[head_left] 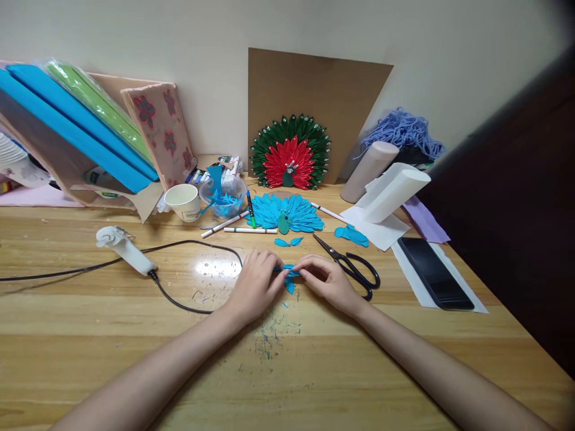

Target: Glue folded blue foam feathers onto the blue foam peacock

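Observation:
Between my two hands is a small blue paper petal (290, 270), low over the table. My left hand (258, 280) pinches its left side with thumb and finger, and my right hand (327, 281) pinches its right side. Fingertips cover part of the petal, and a pointed blue piece (290, 286) shows just below it. Two loose blue petals (283, 242) lie a little beyond my hands, in front of a blue paper peacock (294, 212) with a green body. Black-handled scissors (353, 263) rest by my right hand, with a pile of flat blue petal shapes (353, 234) behind them.
A white glue gun (126, 251) and its black cord (179, 299) lie at left. Behind stand a paper cup (182, 202), a tub of blue scraps (224, 200), markers (250, 230) and a red-green peacock (290, 155). At right are paper rolls (395, 194) and a phone (435, 272).

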{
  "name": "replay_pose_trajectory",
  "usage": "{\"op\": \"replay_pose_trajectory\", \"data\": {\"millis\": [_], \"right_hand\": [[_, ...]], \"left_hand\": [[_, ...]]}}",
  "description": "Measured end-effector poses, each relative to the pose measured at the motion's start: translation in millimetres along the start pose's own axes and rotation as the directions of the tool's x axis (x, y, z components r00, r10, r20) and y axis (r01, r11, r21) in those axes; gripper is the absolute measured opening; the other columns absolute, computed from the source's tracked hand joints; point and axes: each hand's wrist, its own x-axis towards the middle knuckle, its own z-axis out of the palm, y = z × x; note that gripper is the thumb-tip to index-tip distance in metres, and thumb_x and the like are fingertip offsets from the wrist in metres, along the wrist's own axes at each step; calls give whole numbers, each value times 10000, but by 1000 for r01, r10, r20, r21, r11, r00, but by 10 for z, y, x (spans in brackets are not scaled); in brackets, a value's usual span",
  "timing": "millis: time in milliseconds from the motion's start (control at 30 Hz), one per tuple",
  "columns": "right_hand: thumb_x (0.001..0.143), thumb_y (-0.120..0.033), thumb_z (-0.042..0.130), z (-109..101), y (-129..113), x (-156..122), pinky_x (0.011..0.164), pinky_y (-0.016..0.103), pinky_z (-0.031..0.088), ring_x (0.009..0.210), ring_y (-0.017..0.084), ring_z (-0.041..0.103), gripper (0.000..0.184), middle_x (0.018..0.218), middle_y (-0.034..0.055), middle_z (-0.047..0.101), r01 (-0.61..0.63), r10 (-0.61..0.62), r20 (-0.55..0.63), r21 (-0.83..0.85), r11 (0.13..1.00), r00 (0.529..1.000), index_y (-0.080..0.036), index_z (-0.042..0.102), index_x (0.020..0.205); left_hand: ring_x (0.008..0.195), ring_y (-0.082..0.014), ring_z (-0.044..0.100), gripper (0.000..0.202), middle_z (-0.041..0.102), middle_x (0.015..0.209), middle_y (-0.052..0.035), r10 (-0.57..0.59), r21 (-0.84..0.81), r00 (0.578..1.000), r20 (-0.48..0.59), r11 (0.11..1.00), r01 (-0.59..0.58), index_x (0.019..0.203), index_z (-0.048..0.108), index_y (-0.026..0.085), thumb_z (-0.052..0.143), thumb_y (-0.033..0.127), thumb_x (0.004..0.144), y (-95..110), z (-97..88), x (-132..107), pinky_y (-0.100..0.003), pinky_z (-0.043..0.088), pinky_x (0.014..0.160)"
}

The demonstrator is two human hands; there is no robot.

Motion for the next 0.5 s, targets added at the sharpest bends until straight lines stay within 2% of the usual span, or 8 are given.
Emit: {"op": "replay_pose_trajectory", "data": {"millis": [100, 267, 500], "right_hand": [[861, -270, 518, 10, 1, -10, 758, 314, 496, 835, 170, 595, 148, 900, 61, 629, 2, -2, 2, -15, 1000, 1000, -188, 638, 890], [829, -301, 573, 40, 32, -12, 736, 297, 519, 799, 155, 612, 147, 878, 43, 632, -72, 74, -39, 51, 996, 996, -195, 589, 930], [812, -315, 598, 49, 46, -5, 725, 278, 523, 785, 144, 612, 151, 865, 34, 628, -72, 78, -93, 65, 995, 993, -198, 580, 906]], "left_hand": [[841, -201, 471, 127, 566, 872, -46, 2, -9, 1000, 2, 1000, -2, 823, 519, 185, 463, 278, 889, 8, -11, 3, -341, 391, 740], [838, -198, 468, 116, 569, 871, -47, 2, -21, 1000, 8, 1000, -1, 822, 515, 180, 464, 264, 884, 17, -22, 7, -338, 391, 742], [837, -194, 462, 115, 563, 873, -46, 15, -12, 1000, 5, 1000, -15, 832, 512, 176, 450, 253, 889, 10, -14, 1, -337, 391, 746]]}}
